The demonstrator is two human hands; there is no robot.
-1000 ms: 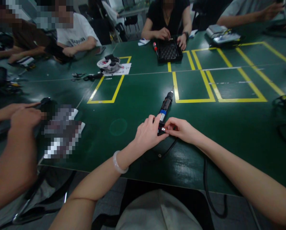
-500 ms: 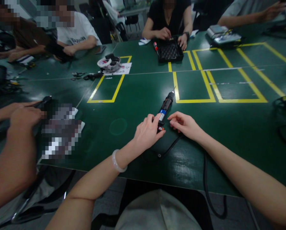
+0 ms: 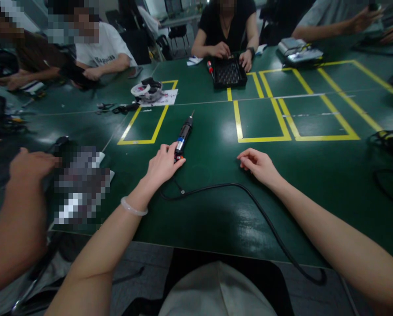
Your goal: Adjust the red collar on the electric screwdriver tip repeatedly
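My left hand [image 3: 161, 163] is closed around the rear part of an electric screwdriver [image 3: 184, 134]. The tool has a dark body with a blue and silver band, and its thin bit points away from me. A black cord [image 3: 229, 184] trails from it across the green table and over the front edge. My right hand [image 3: 256, 161] hovers or rests at the table to the right of the tool, clear of it. Its fingers are loosely bent, a little apart, with nothing seen in them.
Yellow tape outlines [image 3: 265, 139] mark the green table [image 3: 203, 219]. A person opposite works over a black tray [image 3: 229, 78] beside a red screwdriver [image 3: 210, 67]. Tape rolls [image 3: 146, 90] lie on paper at left. Another person's arm [image 3: 28, 197] reaches in; black cables [image 3: 392, 142] lie at right.
The electric screwdriver has moved left with my left hand, drawing its cord out across the table. My right hand has stayed nearly in place, so the gap between my hands has widened.
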